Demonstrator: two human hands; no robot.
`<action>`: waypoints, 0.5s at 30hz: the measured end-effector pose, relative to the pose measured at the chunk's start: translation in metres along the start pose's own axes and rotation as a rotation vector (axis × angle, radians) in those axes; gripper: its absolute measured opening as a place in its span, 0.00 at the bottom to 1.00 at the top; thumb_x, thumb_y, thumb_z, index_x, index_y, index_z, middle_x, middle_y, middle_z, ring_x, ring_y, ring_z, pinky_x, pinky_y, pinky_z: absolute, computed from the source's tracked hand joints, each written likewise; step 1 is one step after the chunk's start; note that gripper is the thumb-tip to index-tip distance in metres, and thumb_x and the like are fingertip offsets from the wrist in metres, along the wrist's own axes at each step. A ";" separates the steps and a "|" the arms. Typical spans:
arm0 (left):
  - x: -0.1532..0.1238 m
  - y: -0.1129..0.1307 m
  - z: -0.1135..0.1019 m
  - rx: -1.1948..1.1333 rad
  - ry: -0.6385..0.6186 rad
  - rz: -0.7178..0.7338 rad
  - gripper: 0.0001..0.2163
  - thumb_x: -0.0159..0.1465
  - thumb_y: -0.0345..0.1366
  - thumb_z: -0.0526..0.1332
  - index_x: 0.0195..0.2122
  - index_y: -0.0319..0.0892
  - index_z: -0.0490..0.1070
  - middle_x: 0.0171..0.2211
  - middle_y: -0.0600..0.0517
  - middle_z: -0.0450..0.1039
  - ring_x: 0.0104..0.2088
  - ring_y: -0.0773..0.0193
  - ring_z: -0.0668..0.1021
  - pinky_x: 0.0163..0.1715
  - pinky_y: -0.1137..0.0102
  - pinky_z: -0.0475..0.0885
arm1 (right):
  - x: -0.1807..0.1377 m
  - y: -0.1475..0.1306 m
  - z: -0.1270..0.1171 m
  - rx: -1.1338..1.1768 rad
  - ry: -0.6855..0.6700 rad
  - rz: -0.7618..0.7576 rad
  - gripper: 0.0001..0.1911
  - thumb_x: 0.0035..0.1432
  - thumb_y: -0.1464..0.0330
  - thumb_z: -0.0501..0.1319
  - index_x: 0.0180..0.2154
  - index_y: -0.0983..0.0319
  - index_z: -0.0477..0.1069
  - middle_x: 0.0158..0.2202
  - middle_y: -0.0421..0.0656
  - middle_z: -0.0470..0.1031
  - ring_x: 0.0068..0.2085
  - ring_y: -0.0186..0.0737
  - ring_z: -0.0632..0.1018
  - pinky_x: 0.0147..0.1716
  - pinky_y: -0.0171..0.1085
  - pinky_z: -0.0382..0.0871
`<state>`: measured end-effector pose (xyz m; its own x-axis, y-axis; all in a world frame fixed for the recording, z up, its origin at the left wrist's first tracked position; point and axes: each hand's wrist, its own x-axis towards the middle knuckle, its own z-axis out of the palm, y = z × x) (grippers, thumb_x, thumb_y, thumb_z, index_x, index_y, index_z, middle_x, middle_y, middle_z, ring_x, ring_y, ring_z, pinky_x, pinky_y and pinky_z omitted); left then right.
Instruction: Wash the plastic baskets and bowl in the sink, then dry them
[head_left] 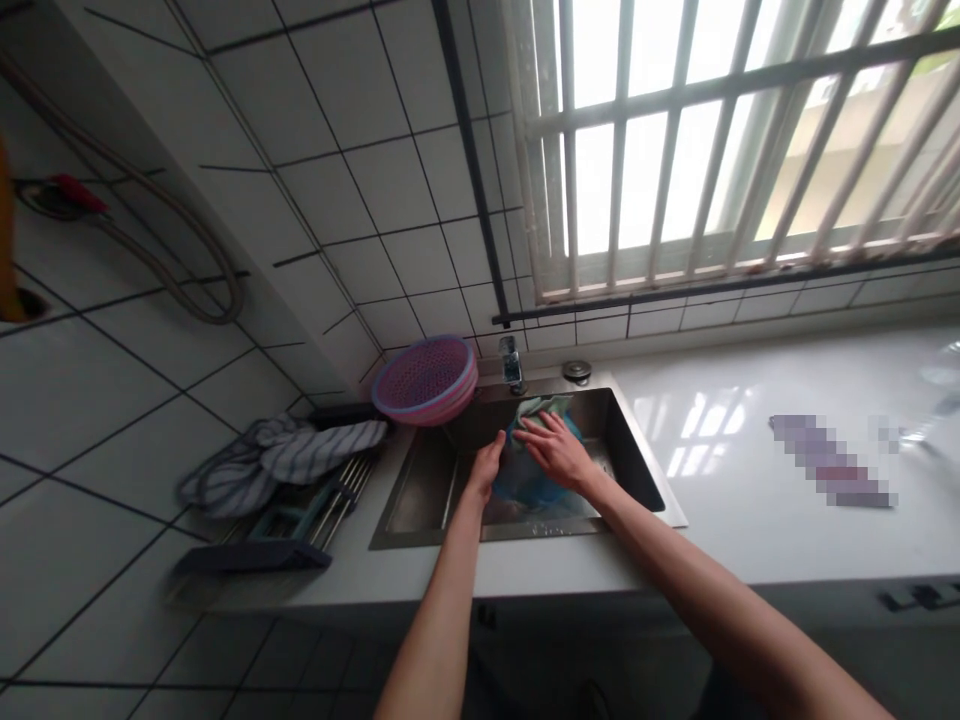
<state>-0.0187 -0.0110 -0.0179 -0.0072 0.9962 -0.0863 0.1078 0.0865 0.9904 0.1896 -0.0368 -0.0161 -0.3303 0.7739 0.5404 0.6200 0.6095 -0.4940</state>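
Tabletop (720, 520) spans the lower frame, with a steel sink (420, 490) set in at centre. A blue, bowl-like vessel (531, 488) lies inside it. Left hand (488, 464) sits at the vessel's left edge, its grip unclear; right hand (559, 452), fingers spread, rests on a green cloth (538, 407) above. Good work here likely calls for steady left-side support and even, flat pressure.
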 end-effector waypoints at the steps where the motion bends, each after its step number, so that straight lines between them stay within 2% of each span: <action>1: 0.000 -0.001 0.001 -0.007 -0.019 0.016 0.37 0.49 0.75 0.69 0.32 0.39 0.82 0.30 0.45 0.81 0.37 0.53 0.81 0.40 0.63 0.74 | 0.000 -0.005 0.001 -0.001 -0.047 -0.045 0.22 0.76 0.63 0.56 0.66 0.49 0.75 0.70 0.41 0.72 0.75 0.58 0.63 0.75 0.67 0.52; 4: 0.002 -0.005 0.001 -0.041 -0.087 0.042 0.34 0.54 0.70 0.69 0.37 0.39 0.84 0.39 0.42 0.85 0.45 0.49 0.82 0.49 0.60 0.75 | -0.001 -0.008 0.002 0.036 -0.117 -0.095 0.23 0.78 0.63 0.54 0.68 0.50 0.73 0.68 0.42 0.75 0.75 0.56 0.66 0.75 0.64 0.54; 7: 0.006 -0.005 0.001 -0.041 -0.084 0.095 0.26 0.59 0.61 0.70 0.41 0.40 0.84 0.46 0.41 0.85 0.50 0.50 0.82 0.55 0.58 0.75 | -0.002 -0.004 0.004 0.058 -0.101 -0.066 0.26 0.78 0.65 0.53 0.72 0.53 0.67 0.67 0.46 0.76 0.73 0.52 0.69 0.75 0.59 0.58; 10: 0.011 -0.002 0.002 0.016 0.058 0.224 0.16 0.63 0.48 0.68 0.44 0.41 0.83 0.49 0.41 0.84 0.52 0.52 0.82 0.59 0.58 0.73 | -0.001 -0.008 0.013 0.025 -0.101 -0.072 0.31 0.76 0.68 0.54 0.76 0.58 0.58 0.70 0.50 0.72 0.73 0.49 0.69 0.75 0.55 0.59; 12: 0.014 0.000 0.005 0.058 0.164 0.289 0.13 0.65 0.42 0.64 0.44 0.41 0.83 0.50 0.42 0.84 0.53 0.53 0.82 0.62 0.59 0.72 | 0.000 -0.015 0.020 0.003 -0.123 -0.104 0.32 0.75 0.68 0.53 0.77 0.59 0.57 0.70 0.50 0.71 0.73 0.48 0.68 0.76 0.53 0.58; 14: 0.015 0.001 0.006 0.091 0.216 0.289 0.12 0.66 0.42 0.62 0.40 0.41 0.82 0.48 0.42 0.84 0.51 0.53 0.82 0.60 0.61 0.72 | 0.002 -0.018 0.025 -0.005 -0.139 -0.133 0.31 0.75 0.68 0.54 0.76 0.58 0.59 0.68 0.49 0.74 0.73 0.47 0.68 0.76 0.52 0.57; 15: 0.015 0.000 0.006 0.102 0.218 0.267 0.14 0.66 0.45 0.62 0.37 0.41 0.81 0.44 0.43 0.84 0.48 0.53 0.82 0.56 0.62 0.73 | 0.003 -0.016 0.026 -0.004 -0.131 -0.132 0.30 0.75 0.67 0.55 0.75 0.57 0.61 0.67 0.48 0.75 0.72 0.47 0.69 0.76 0.52 0.57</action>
<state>-0.0129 0.0044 -0.0201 -0.1759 0.9617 0.2103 0.2328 -0.1669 0.9581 0.1600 -0.0399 -0.0243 -0.4984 0.7033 0.5069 0.5678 0.7066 -0.4221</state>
